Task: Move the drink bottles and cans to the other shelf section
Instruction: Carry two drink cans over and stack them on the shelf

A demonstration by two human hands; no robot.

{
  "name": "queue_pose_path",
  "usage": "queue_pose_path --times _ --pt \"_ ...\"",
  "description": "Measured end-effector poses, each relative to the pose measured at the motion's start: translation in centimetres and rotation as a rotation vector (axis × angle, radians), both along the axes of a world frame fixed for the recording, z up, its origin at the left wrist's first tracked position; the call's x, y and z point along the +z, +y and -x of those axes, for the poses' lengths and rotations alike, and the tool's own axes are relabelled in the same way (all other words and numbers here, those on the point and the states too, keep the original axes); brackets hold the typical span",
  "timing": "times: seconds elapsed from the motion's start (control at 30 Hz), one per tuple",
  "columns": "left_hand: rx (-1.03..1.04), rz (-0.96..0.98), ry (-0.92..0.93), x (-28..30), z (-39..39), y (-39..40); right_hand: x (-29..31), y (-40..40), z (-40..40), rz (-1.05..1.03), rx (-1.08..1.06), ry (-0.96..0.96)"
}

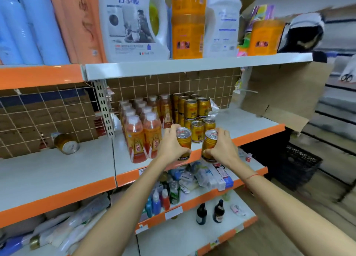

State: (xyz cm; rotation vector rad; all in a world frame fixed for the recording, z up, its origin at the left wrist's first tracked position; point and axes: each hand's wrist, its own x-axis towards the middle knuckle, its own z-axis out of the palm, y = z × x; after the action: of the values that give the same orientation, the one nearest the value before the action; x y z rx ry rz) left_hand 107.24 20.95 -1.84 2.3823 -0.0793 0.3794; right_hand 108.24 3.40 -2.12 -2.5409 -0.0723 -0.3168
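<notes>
A: What's on the white metal shelf with the orange edge (250,121)?
B: Orange plastic drink bottles with white caps (142,132), stacked gold metal cans (190,109) just beside them.
A: And the neighbouring section?
B: One gold can on its side (66,143).
A: The hands?
B: Left hand (171,142) grips a gold can (184,140); right hand (224,148) grips another gold can (210,142), both upright over the shelf's front edge

Glossy metal cans (192,109), clear plastic bottles (142,134), smooth painted shelf (250,121)

Bright even light, blurred warped edges
</notes>
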Motion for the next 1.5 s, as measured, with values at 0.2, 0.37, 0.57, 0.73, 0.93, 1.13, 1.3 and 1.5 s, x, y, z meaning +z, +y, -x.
queue_pose_path --times 0.2,0.37,0.57,0.73,0.93,1.13,1.3,1.5 --pt "-0.047 0.040 -0.021 0.2 -4.4 -1.4 0.3 -1.4 -4.2 -0.033 -0.014 -0.020" --pt "-0.037 0.031 -0.008 -0.2 -7.2 -2.5 0.3 -2.6 -6.9 -0.044 0.000 -0.022" --pt "0.026 0.040 -0.017 -1.0 -10.3 -4.4 0.1 -5.3 -11.0 -0.017 0.046 -0.021" --pt "0.145 0.105 -0.042 -1.2 -13.0 -6.5 0.6 -7.9 -15.4 0.027 0.174 -0.039" --pt "0.244 0.105 -0.053 -1.2 -14.6 -9.1 1.3 -9.3 -19.4 -0.012 0.289 -0.046" --pt "0.301 0.102 -0.092 -0.7 -16.3 -10.1 1.3 -9.0 -22.0 -0.054 0.385 -0.073" --pt "0.296 0.087 -0.108 -0.1 -17.9 -9.9 1.0 -8.4 -23.8 -0.087 0.408 -0.102" --pt "0.299 0.075 -0.106 -1.2 -19.4 -9.6 -0.3 -7.8 -25.3 -0.057 0.426 -0.130"
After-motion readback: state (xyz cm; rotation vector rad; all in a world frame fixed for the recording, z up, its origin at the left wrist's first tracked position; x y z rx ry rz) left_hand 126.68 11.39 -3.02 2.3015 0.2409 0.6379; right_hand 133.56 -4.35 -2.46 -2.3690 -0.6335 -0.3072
